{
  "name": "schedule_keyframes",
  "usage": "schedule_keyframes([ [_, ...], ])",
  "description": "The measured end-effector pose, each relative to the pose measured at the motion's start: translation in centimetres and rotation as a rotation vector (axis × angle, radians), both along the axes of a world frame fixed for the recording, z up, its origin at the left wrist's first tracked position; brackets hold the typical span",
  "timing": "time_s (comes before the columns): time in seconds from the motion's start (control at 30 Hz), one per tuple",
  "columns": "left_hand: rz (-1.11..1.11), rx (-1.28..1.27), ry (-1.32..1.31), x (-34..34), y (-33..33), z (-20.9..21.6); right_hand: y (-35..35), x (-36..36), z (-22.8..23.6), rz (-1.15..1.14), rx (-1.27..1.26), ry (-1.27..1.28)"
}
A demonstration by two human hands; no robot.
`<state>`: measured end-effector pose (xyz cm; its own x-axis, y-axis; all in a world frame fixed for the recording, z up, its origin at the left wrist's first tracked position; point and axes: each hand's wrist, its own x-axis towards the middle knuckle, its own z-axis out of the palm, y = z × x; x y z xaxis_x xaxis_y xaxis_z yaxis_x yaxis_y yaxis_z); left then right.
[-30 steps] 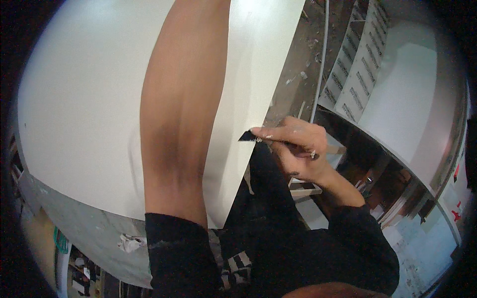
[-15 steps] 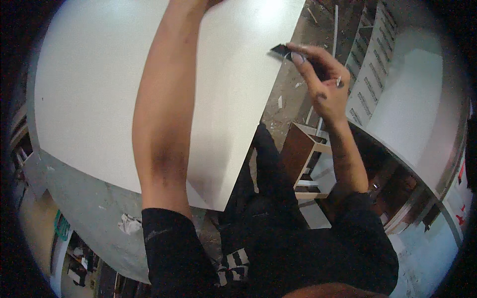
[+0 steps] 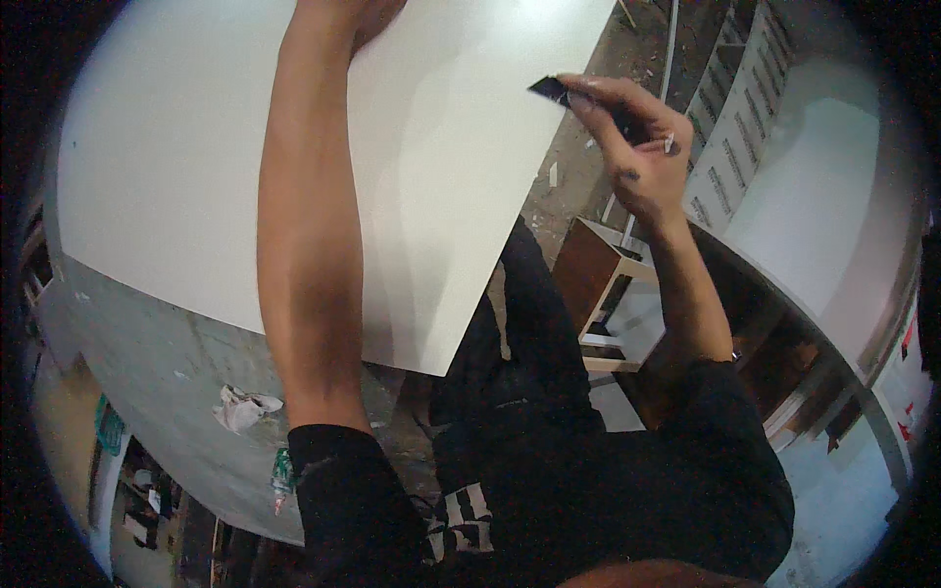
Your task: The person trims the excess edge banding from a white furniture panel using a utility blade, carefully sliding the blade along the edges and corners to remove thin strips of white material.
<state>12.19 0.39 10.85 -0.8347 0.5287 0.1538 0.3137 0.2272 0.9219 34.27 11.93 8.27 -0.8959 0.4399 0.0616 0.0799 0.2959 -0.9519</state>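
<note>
Along the right edge of a white panel (image 3: 441,186), a person's right hand (image 3: 655,162) pinches a flat black piece (image 3: 549,89), the grip narrow between thumb and fingers. The piece's pointed tip overlaps the panel; whether it touches cannot be told. Across the panel stretches the left forearm (image 3: 309,235), its left hand (image 3: 371,20) mostly cut off, that grip unreadable. Beneath the panel spreads a grey-green counter (image 3: 186,358), bearing a crumpled white wad (image 3: 245,407) near the panel's closest edge. Right of the panel stands a brown box (image 3: 588,260).
</note>
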Motion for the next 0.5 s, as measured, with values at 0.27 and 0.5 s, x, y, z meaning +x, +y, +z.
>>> schedule_keyframes([
  [0.27, 0.003, 0.085, 0.093, -1.2, -0.8, -1.0, -4.0, 3.3, 1.8, 0.113, 0.027, -0.129],
  [0.5, 0.007, 0.099, 0.036, -1.4, -0.9, -1.3, -6.4, 5.2, 2.3, 0.208, 0.135, -0.147],
])
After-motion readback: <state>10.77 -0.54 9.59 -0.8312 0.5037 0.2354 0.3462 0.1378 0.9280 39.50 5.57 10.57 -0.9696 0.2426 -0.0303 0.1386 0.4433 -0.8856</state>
